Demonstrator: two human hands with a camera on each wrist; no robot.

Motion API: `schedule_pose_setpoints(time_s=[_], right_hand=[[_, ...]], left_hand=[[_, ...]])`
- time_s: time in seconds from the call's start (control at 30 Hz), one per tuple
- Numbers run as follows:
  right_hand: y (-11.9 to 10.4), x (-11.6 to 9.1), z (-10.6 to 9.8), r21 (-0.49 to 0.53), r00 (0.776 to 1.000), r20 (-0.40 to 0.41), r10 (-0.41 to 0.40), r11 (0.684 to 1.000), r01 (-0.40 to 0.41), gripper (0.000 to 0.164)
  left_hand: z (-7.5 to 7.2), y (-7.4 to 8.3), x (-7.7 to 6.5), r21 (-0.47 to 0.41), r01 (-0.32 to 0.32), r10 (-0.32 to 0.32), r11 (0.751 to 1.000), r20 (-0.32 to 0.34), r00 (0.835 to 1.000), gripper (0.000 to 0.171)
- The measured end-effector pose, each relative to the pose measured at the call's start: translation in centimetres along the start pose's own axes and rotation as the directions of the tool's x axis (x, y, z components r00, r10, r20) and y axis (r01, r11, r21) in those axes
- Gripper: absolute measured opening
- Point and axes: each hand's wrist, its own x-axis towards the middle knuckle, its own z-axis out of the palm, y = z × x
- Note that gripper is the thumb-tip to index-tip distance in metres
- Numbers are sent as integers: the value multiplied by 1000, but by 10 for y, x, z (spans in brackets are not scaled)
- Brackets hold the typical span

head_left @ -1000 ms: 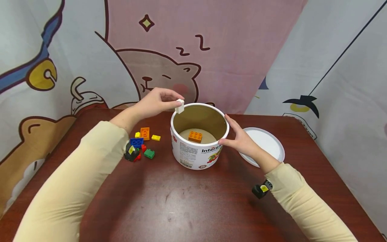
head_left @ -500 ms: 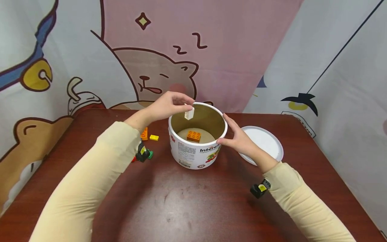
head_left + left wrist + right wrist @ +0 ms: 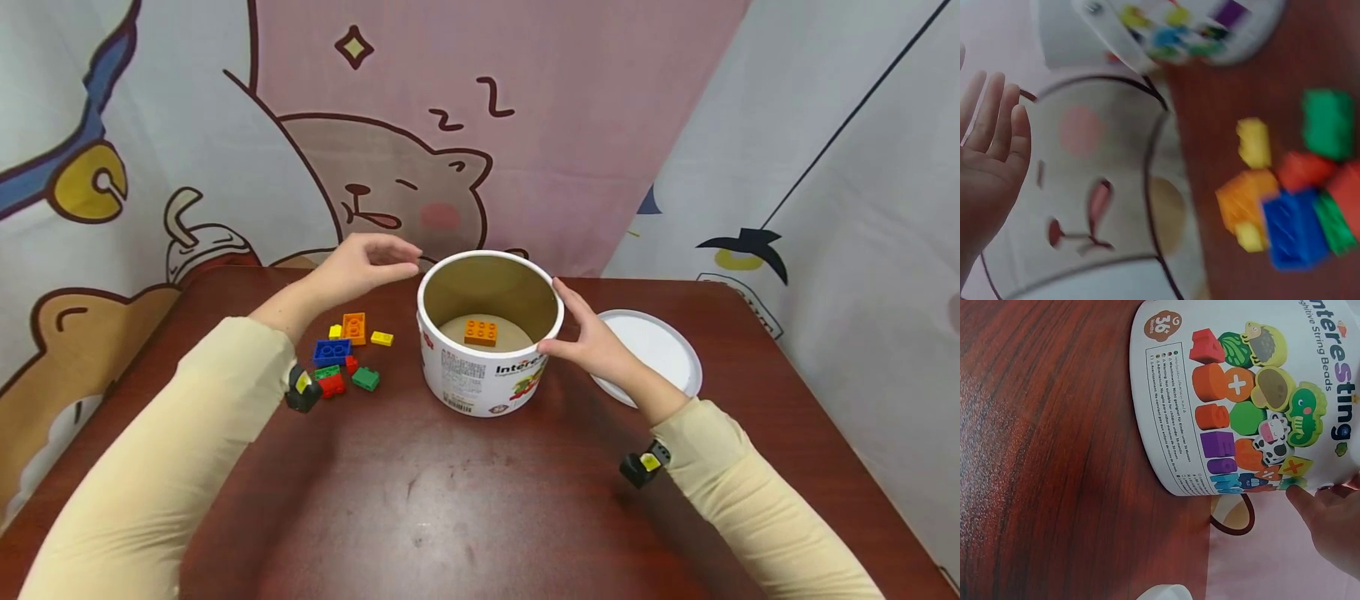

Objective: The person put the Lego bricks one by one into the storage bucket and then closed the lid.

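Observation:
My left hand (image 3: 358, 265) hangs in the air left of the white bucket (image 3: 463, 385), holding nothing. In the left wrist view the fingers of this hand (image 3: 991, 150) look extended and spread. My right hand (image 3: 596, 346) holds the bucket's right side by the rim, thumb toward the front and fingers toward the back. Inside the bucket, an orange building brick (image 3: 480, 333) lies on the bottom. No white brick shows now; the near wall hides part of the inside. The right wrist view shows the bucket's printed label (image 3: 1254, 406) and my thumb against it.
Left of the bucket lie several loose bricks, among them a blue brick (image 3: 332, 352), an orange brick (image 3: 354, 328), a yellow brick (image 3: 382, 338), a green brick (image 3: 365, 379) and a red brick (image 3: 332, 385). A white lid (image 3: 652, 350) rests on the table to the right.
My left hand carried a white brick over the bucket, then let it go and moved back left with parted fingers. The right hand stayed on the rim.

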Motion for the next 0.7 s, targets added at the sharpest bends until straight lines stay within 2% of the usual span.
schedule_pose_setpoints(time_s=[0.27, 0.4, 0.7], right_hand=[[1, -2, 0, -9, 1000, 5, 9, 1000, -9, 112], [2, -3, 1, -4, 1000, 7, 3, 1000, -3, 111], [0, -1, 0, -4, 1000, 1, -12, 1000, 12, 111]], left_hand=[[-16, -54, -38, 66, 123, -120, 990, -44, 992, 42], [-20, -77, -56, 67, 184, -181, 981, -56, 982, 45], [-24, -117, -78, 73, 256, -249, 964, -91, 964, 50]])
